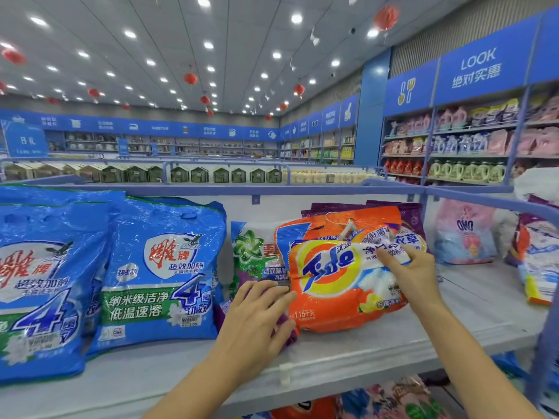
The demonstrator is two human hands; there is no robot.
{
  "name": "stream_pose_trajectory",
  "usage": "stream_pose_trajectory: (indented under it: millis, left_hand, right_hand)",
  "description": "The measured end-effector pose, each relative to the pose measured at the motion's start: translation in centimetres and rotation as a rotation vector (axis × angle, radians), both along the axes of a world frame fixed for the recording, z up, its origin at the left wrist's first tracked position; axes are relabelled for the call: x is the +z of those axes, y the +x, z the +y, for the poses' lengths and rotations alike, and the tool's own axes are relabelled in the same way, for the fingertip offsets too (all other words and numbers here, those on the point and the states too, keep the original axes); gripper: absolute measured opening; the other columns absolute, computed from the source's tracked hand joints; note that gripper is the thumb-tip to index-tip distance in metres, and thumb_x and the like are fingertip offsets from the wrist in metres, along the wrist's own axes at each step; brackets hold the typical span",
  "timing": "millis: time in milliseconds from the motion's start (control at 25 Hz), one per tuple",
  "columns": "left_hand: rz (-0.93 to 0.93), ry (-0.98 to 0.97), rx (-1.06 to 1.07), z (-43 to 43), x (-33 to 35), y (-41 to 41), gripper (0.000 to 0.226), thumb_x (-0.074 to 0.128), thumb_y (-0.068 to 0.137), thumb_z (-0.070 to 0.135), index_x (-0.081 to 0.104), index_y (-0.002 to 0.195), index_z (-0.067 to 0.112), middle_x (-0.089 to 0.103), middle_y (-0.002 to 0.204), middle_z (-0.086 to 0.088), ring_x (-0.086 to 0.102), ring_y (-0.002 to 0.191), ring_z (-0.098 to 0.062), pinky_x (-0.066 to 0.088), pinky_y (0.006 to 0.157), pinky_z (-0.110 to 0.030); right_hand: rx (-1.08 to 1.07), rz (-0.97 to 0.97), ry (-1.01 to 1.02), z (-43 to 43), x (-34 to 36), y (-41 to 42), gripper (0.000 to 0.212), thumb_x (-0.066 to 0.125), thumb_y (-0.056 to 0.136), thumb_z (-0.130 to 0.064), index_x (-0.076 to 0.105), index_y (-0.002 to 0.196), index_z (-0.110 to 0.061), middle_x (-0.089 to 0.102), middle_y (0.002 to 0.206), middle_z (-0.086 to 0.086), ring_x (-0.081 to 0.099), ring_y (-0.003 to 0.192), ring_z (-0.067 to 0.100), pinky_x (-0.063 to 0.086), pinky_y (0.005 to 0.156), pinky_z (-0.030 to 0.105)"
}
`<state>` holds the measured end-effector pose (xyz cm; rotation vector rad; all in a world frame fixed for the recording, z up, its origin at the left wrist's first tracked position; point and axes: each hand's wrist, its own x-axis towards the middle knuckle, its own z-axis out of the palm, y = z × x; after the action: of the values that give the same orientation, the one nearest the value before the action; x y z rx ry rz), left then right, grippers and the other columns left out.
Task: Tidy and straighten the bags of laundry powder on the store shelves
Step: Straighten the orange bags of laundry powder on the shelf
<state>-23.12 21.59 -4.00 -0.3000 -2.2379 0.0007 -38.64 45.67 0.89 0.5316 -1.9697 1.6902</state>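
Nearest to us, our two bare forearms reach up over the front lip of the pale grey metal shelf (348, 355). Our left hand (257, 319) lies flat with the fingers stretched and slightly spread, palm down on a purple plastic bag (282, 325) lying low on the shelf; the fingertips touch the left edge of the orange glossy Tide laundry powder bag (335, 285), and nothing is gripped. Our right hand (414, 273) has its fingers curled and pinched on the crumpled white upper right part of that orange bag, thumb on the front; we cannot see how far the fingers wrap behind it. The orange bag stands in the middle of the shelf, leaning a little, its base on the shelf board.

To the left, two large blue shiny bags with red Chinese lettering (160, 267) and (45, 282) stand upright side by side, the nearer one overlapping the other. Just behind the orange bag we see a white and green bag with a flower mark (254, 255) and purple bags (405, 216) stacked against the back rail. Further right stands a pink and blue OMO bag (462, 234), apart from the rest.

Beyond the shelf rail are rows of green boxes (196, 173), and a blue-topped wall of shelving (453, 140) with bottles and bags
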Motion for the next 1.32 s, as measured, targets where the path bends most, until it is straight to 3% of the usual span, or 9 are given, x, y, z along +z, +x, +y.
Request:
stream_pose_trajectory:
  millis: [80, 160, 280, 440, 640, 840, 920, 1080, 1320]
  left_hand:
    - [-0.063, 0.38, -0.199, 0.9, 1.7, 0.6, 0.032, 0.047, 0.087, 0.042, 0.059, 0.116, 0.034, 0.061, 0.114, 0.019, 0.046, 0.109, 0.004, 0.028, 0.097, -0.013]
    - [-0.12, 0.797, -0.35, 1.1, 3.7, 0.7, 0.026, 0.055, 0.089, 0.033, 0.053, 0.114, 0.041, 0.058, 0.114, 0.022, 0.049, 0.109, 0.007, 0.036, 0.089, -0.006]
    - [-0.143, 1.191, -0.306, -0.6, 6.8, -0.4, 0.043, 0.063, 0.085, 0.034, 0.051, 0.125, 0.026, 0.057, 0.122, 0.006, 0.056, 0.106, -0.006, 0.045, 0.08, -0.016]
    - [-0.39, 1.648, -0.52, -3.1, 10.8, 0.1, 0.078, 0.067, 0.056, 0.053, 0.051, 0.124, 0.019, 0.067, 0.111, -0.011, 0.068, 0.088, -0.028, 0.054, 0.073, -0.039]
    - [-0.172, 1.688, -0.365, -8.9, 10.5, 3.6, 0.045, 0.068, 0.066, 0.042, 0.06, 0.103, 0.018, 0.072, 0.088, -0.012, 0.068, 0.073, -0.03, 0.054, 0.067, -0.038]
    - [0.007, 1.67, -0.23, -14.9, 7.3, 7.3, 0.02, 0.066, 0.08, 0.029, 0.061, 0.096, 0.017, 0.07, 0.09, -0.015, 0.067, 0.077, -0.031, 0.054, 0.073, -0.042]
    - [0.016, 1.609, -0.199, -16.6, 6.6, 8.6, 0.012, 0.065, 0.083, 0.024, 0.062, 0.093, 0.018, 0.07, 0.087, -0.012, 0.067, 0.074, -0.028, 0.053, 0.068, -0.037]
    - [-0.096, 1.489, -0.164, -19.4, 5.6, 11.1, 0.044, 0.076, 0.07, 0.046, 0.061, 0.099, 0.016, 0.074, 0.086, -0.01, 0.071, 0.074, -0.027, 0.054, 0.068, -0.038]
    - [-0.109, 1.331, -0.049, -23.2, 4.0, 13.0, 0.096, 0.061, 0.033, 0.088, 0.06, 0.1, 0.019, 0.073, 0.087, -0.006, 0.07, 0.077, -0.022, 0.056, 0.073, -0.039]
  right_hand:
    - [-0.021, 0.1, -0.042, 0.1, 2.0, 1.5, 0.042, 0.074, 0.074, -0.039, 0.062, 0.071, 0.001, 0.061, 0.06, 0.021, 0.053, 0.056, 0.018, 0.045, 0.053, 0.038]
    - [-0.026, 0.172, -0.11, 0.0, 4.4, 3.1, 0.018, 0.073, 0.079, -0.029, 0.065, 0.07, -0.015, 0.062, 0.05, -0.005, 0.052, 0.047, 0.001, 0.042, 0.047, 0.023]
    - [-0.017, 0.272, -0.188, -1.4, 7.9, 5.9, 0.025, 0.068, 0.081, -0.021, 0.052, 0.064, -0.031, 0.052, 0.04, -0.022, 0.045, 0.037, -0.003, 0.034, 0.041, 0.01]
    - [0.087, 0.405, -0.253, -5.8, 10.0, 9.3, 0.017, 0.066, 0.081, -0.019, 0.058, 0.068, -0.027, 0.058, 0.049, -0.023, 0.05, 0.045, -0.005, 0.037, 0.047, 0.008]
    - [0.459, 0.272, -0.133, -12.0, 8.7, 11.4, 0.017, 0.068, 0.071, -0.037, 0.067, 0.082, -0.024, 0.071, 0.075, -0.013, 0.066, 0.07, 0.005, 0.05, 0.062, 0.02]
    - [0.884, -0.675, -0.203, -17.0, 7.9, 8.6, 0.092, 0.038, 0.074, -0.073, 0.043, 0.136, -0.005, 0.057, 0.131, 0.012, 0.053, 0.121, 0.032, 0.041, 0.101, 0.046]
    - [0.846, -0.678, -0.2, -20.0, 7.9, 8.3, 0.088, 0.035, 0.077, -0.072, 0.045, 0.135, -0.006, 0.059, 0.125, 0.005, 0.054, 0.119, 0.029, 0.04, 0.101, 0.039]
    - [0.644, -0.416, -0.352, -25.2, 8.3, 9.0, 0.037, 0.05, 0.091, -0.037, 0.06, 0.107, -0.004, 0.071, 0.076, 0.005, 0.068, 0.063, 0.018, 0.056, 0.065, 0.038]
    - [0.524, -0.275, -0.314, -27.8, 8.6, 11.1, 0.023, 0.05, 0.095, -0.027, 0.061, 0.082, -0.012, 0.068, 0.078, 0.003, 0.064, 0.073, 0.022, 0.053, 0.075, 0.042]
